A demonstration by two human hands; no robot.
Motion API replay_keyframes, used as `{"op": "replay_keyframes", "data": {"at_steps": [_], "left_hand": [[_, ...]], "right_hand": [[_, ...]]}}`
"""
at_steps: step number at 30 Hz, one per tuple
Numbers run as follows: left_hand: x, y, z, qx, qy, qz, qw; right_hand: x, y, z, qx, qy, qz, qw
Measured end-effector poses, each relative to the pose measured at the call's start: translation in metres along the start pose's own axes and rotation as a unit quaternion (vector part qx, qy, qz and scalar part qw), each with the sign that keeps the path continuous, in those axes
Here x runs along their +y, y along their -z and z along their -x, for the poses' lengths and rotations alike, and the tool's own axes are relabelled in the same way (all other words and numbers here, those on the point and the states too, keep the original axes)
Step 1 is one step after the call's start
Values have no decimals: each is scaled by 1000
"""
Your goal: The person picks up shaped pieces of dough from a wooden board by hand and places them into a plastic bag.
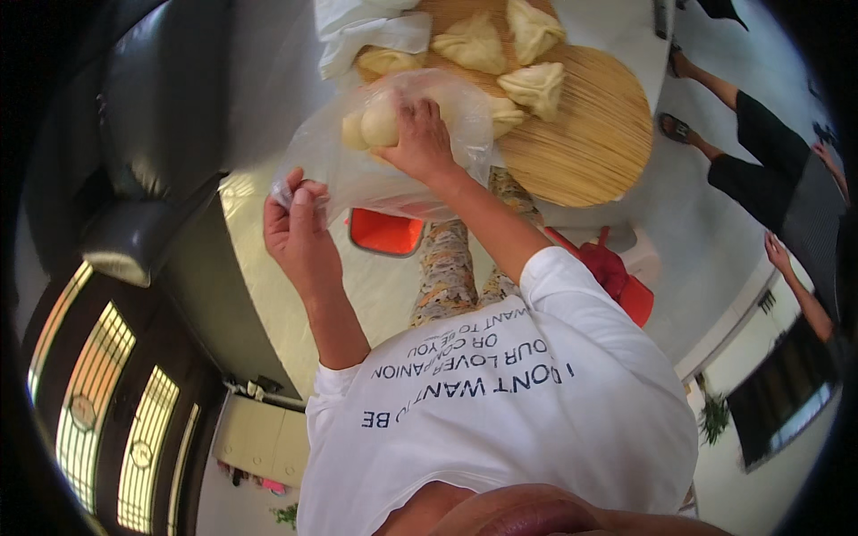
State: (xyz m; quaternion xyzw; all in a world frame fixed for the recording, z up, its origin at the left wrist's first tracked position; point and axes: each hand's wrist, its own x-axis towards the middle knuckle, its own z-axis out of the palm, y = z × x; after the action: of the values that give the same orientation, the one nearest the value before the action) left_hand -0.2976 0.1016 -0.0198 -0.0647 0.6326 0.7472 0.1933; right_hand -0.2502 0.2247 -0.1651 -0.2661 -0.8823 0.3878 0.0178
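A clear plastic bag (313, 134) hangs in front of me with several smooth, pale buns (380, 125) in it. My left hand (299, 223) pinches the bag's near-left edge between thumb and fingers. At the bag's mouth, my right hand (418, 138) curls its fingers round a pale bun beside the others; part of that bun is hidden behind the fingers. Beyond the bag, several folded, pale yellow buns (534, 87) lie on a round slatted tray (594, 125).
White plastic bags (371, 40) rest at the tray's far left. Below the bag is a red container (386, 232). A red stool-like object (617, 277) is near my right side. Another person (773, 161) sits at the far right, and a dark sofa (134, 134) is at the left.
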Motion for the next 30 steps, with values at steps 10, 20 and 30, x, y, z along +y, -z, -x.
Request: {"op": "replay_keyframes", "data": {"at_steps": [10, 20, 30], "left_hand": [[-5, -5, -3, 0, -4, 12, 1000], [-2, 2, 4, 8, -5, 2, 1000], [-3, -17, 4, 1, 6, -38, 999]], "right_hand": [[39, 86, 27, -29, 95, -239, 966], [260, 107, 142, 273, -487, 44, 828], [280, 50, 207, 281, -638, -569, 436]]}}
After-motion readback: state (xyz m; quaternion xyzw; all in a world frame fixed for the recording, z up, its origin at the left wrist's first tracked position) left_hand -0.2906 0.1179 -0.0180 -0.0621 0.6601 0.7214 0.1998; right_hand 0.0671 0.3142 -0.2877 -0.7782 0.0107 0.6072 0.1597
